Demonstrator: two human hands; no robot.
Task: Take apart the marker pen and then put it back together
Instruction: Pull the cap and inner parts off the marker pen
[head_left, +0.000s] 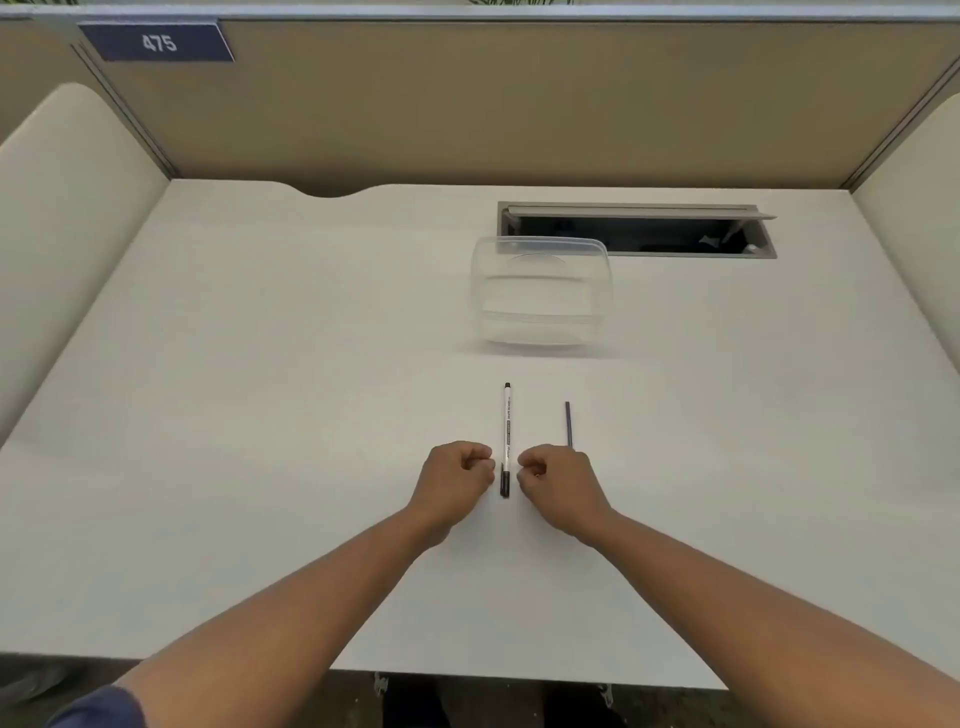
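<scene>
Both fists — left hand (460, 470), right hand (553, 475) — flank the pen (506, 441), curled, holding nothing; a nudge could roll it toward the rod (568, 423).

A dark blue sign (156, 42) fixed at the upper left of the tan partition wall (519, 104) reads "475" in white digits. The white barrel of the marker pen (506, 431) on the desk carries dark printed lettering along its length, too small and blurred to be read.
</scene>
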